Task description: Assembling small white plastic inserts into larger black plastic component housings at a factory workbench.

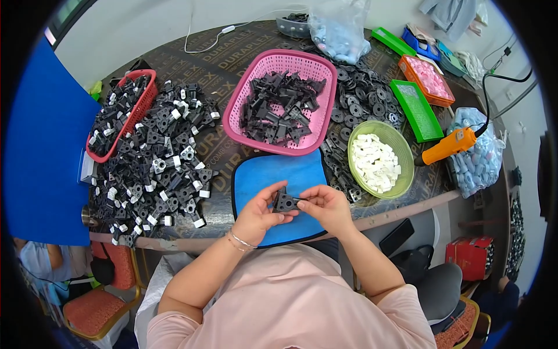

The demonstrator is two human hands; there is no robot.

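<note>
My left hand (260, 212) grips a small black plastic bracket (284, 202) over a blue mat (273, 174) at the table's near edge. My right hand (326, 205) meets it from the right, fingertips pinched on the same bracket or on a small piece pressed into it; which one I cannot tell. A thin bracelet circles my left wrist. Just beyond the mat stands a pink basket (323, 67) of black brackets. To the right, a green bowl (406, 157) holds white plastic pieces.
A heap of black-and-white assembled parts (165, 166) covers the table's left, beside a red basket (148, 81). Black rings (360, 99) lie behind the bowl. Green and orange trays (415, 107), an orange-handled tool (450, 145) and bags of blue pieces (479, 157) sit right.
</note>
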